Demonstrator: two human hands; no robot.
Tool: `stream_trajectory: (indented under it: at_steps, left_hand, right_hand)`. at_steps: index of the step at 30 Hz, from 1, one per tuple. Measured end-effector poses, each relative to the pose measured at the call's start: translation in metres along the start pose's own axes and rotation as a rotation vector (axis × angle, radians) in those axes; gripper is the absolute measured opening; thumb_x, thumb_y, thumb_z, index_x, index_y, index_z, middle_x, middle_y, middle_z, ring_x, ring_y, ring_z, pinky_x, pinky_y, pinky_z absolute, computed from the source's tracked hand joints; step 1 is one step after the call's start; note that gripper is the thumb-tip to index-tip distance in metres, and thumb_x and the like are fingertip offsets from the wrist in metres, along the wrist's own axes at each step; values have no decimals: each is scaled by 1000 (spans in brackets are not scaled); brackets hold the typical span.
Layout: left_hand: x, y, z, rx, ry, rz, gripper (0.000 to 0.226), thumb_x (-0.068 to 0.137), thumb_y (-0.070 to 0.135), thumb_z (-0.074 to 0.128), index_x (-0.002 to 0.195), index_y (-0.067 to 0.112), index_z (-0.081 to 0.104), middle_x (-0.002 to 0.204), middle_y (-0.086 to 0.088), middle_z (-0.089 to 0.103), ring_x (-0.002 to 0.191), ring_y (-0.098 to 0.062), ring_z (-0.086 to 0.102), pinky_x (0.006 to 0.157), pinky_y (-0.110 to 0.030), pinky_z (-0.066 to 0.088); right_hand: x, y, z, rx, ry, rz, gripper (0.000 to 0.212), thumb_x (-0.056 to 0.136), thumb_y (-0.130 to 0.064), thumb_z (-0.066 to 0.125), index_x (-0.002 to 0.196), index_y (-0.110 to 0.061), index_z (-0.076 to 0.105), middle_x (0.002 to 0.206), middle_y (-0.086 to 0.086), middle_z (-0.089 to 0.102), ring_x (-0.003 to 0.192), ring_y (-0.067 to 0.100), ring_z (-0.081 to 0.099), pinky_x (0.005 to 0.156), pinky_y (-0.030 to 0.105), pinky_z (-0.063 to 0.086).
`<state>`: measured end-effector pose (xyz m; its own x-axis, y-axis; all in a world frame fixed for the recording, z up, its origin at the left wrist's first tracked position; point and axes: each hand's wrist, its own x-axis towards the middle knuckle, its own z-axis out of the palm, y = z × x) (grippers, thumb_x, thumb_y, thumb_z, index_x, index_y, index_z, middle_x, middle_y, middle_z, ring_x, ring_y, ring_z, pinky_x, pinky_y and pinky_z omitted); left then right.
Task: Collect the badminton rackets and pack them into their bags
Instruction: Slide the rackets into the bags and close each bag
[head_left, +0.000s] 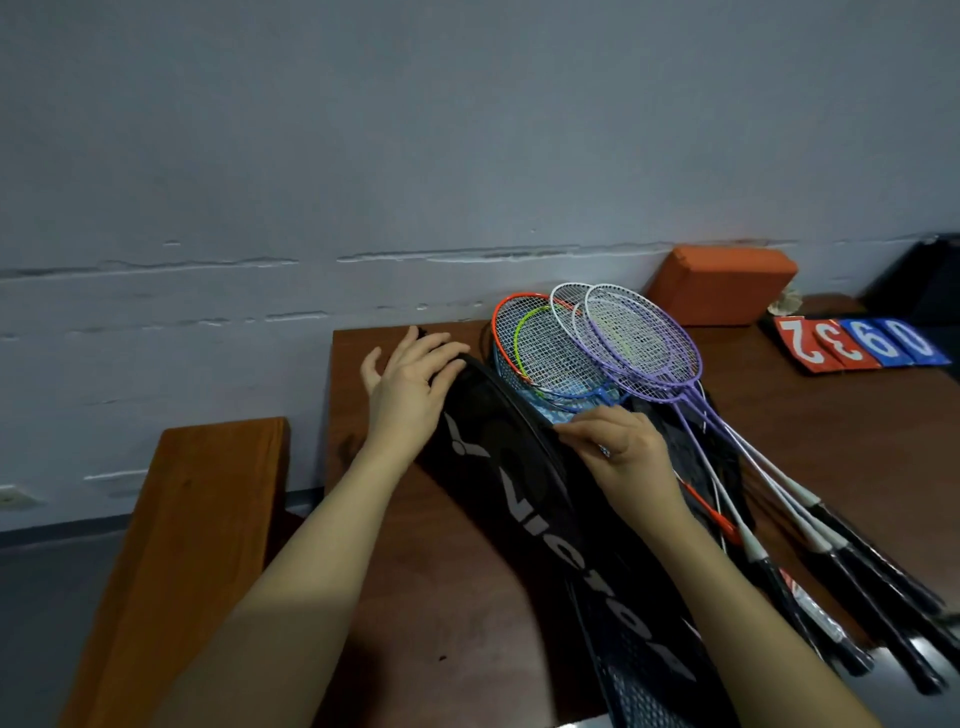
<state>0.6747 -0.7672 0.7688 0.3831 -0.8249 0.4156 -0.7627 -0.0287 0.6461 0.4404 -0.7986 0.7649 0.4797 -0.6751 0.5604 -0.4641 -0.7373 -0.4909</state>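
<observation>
The bag (545, 499) runs off the bottom edge. Racket handles (883, 613) leave the right edge. A blue racket (571, 395) lies mostly hidden beneath others.

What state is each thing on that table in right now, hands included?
Black racket bag: lying flat on the table, held by both hands.
Left hand: resting on the bag's top end, fingers relaxed.
Right hand: pinching the bag's edge.
Rackets: loose, piled beside the bag, unpacked.
Score cards: lying flat.
Orange block: against the wall.
</observation>
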Motion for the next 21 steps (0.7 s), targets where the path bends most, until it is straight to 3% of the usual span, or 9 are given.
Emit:
stream_trajectory:
  at_steps: [6, 9, 12, 21]
  left_hand:
    - [9, 14, 2, 176, -48, -90, 27, 91, 36, 52, 117, 33, 62, 135, 6, 51, 135, -22, 29, 107, -46, 8]
    - [-2, 28, 2, 275, -93, 178, 32, 86, 33, 50, 114, 28, 64, 132, -2, 54, 131, -35, 35, 102, -55, 18]
    - [-30, 38, 13, 341, -215, 438, 42, 81, 44, 41, 114, 30, 64, 132, 1, 55, 131, -37, 37, 96, -61, 25]
    - [-23, 37, 36, 289, -147, 394, 33, 81, 45, 46, 97, 30, 71, 116, 6, 65, 129, -37, 40, 94, -69, 22]
  right_hand:
    - [-13, 9, -8, 31, 9, 85, 12, 78, -17, 65, 86, -16, 75, 82, -6, 69, 77, 10, 63, 66, 41, 48]
    - [-10, 8, -3, 84, 25, 105, 13, 79, -16, 65, 87, -15, 75, 81, -4, 69, 75, 14, 65, 66, 41, 51]
    - [-8, 7, 1, 57, 45, 63, 11, 80, -15, 65, 87, -15, 74, 83, -3, 69, 75, 21, 65, 66, 43, 50]
    - [-26, 17, -15, -197, 46, 8, 19, 85, -30, 56, 87, -22, 73, 83, -10, 69, 77, 9, 57, 71, 32, 35]
